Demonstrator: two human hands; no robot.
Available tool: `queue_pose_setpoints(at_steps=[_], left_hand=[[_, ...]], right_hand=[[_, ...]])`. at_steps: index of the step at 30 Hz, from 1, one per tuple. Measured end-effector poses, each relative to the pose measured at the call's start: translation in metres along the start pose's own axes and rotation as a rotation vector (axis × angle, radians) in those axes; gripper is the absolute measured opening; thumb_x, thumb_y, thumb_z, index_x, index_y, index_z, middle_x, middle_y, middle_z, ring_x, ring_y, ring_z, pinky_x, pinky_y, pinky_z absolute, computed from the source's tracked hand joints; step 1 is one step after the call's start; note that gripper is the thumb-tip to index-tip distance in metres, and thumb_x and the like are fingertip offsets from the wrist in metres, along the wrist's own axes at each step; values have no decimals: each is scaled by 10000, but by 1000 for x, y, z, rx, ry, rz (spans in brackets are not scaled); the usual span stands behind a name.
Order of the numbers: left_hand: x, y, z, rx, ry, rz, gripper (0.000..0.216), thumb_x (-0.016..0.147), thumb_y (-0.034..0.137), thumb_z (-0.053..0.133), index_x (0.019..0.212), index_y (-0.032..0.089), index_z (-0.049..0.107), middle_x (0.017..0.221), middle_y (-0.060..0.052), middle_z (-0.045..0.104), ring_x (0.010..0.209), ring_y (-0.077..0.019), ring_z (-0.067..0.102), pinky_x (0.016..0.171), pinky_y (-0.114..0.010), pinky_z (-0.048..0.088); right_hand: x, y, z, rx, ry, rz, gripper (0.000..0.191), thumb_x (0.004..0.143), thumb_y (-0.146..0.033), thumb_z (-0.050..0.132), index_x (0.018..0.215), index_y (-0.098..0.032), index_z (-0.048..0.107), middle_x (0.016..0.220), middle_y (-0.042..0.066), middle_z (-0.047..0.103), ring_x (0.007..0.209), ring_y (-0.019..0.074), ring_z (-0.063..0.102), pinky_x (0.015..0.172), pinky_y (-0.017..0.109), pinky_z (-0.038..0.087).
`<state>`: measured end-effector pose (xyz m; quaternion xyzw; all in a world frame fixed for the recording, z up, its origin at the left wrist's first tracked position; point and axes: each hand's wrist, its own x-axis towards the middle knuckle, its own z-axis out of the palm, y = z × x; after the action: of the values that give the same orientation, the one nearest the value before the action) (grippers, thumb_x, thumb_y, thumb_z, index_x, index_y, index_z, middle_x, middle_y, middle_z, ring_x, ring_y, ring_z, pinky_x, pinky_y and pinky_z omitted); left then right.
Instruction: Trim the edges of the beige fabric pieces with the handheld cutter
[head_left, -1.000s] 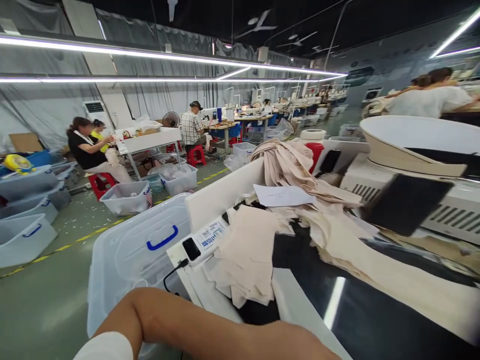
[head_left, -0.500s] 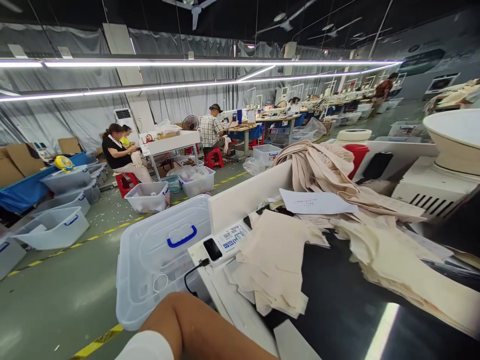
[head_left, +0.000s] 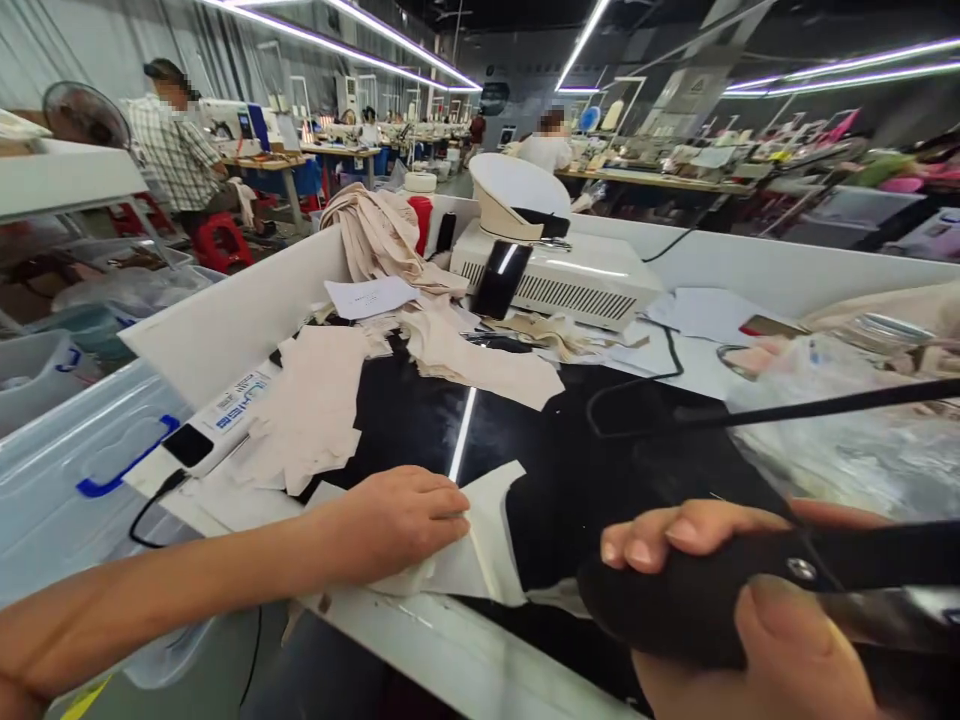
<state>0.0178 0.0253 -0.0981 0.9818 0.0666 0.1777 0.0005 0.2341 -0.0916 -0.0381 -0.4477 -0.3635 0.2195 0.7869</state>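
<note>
My left hand (head_left: pixel 409 525) lies over a cream fabric piece (head_left: pixel 499 530) at the table's near edge. Its fingers are closed together on the cloth, and the thumb is hidden. Nearer the camera on the right, my right hand (head_left: pixel 795 640) grips a black tool (head_left: pixel 675 600) with a rounded end and a metal screw; its kind is unclear. The glossy black tabletop (head_left: pixel 555 450) shows between the hands. Past my left hand sits a pile of pale fabric pieces (head_left: pixel 315 400), with a curved fabric stack (head_left: pixel 487 360) farther back.
A vented white machine (head_left: pixel 555 265) with a cream bowl-shaped part stands at the back, a phone (head_left: pixel 499 280) leaning against it. Clear plastic wrapping (head_left: pixel 832 440) lies on the right. A lidded plastic bin (head_left: pixel 67 530) stands left. Co-workers sit beyond the low white wall (head_left: pixel 247 290).
The view has swung right and down toward the tabletop. Both hands now show; before, only my bent arm was visible. The black tool in my right hand has come into view.
</note>
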Motion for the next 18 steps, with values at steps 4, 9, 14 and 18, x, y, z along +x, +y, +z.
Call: queue_pose_setpoints(at_steps=[4, 9, 14, 18], left_hand=[[-6, 1, 1, 10, 33, 8, 260, 1148, 70, 528, 1325, 116, 713, 1315, -109, 811, 1218, -215, 765, 1130, -354, 606], [-5, 3, -4, 11, 46, 20, 263, 1127, 34, 523, 1300, 86, 714, 1283, -126, 812, 1179, -214, 771, 1134, -364, 612], [-5, 4, -8, 24, 48, 6, 265, 1103, 7, 535, 1281, 94, 711, 1244, -102, 813, 1147, -221, 771, 1135, -373, 609], [-8, 4, -7, 28, 50, 0, 272, 1102, 3, 528, 1278, 113, 704, 1239, -95, 814, 1160, -224, 768, 1158, -403, 602]], right_hand=[[2, -9, 13, 10, 78, -16, 428, 738, -363, 990, 1065, -325, 717, 721, -68, 718, 554, 220, 636, 515, 393, 594], [0, -12, 17, -32, 171, -38, 426, 718, -301, 948, 1072, -324, 711, 740, -81, 712, 582, 225, 637, 561, 416, 599], [0, -10, 20, -13, 228, -85, 424, 696, -309, 939, 1053, -319, 711, 702, -96, 716, 519, 205, 609, 497, 376, 572], [-1, -8, 23, -1, 168, -152, 405, 688, -267, 928, 1032, -293, 714, 671, -80, 732, 474, 201, 621, 451, 346, 551]])
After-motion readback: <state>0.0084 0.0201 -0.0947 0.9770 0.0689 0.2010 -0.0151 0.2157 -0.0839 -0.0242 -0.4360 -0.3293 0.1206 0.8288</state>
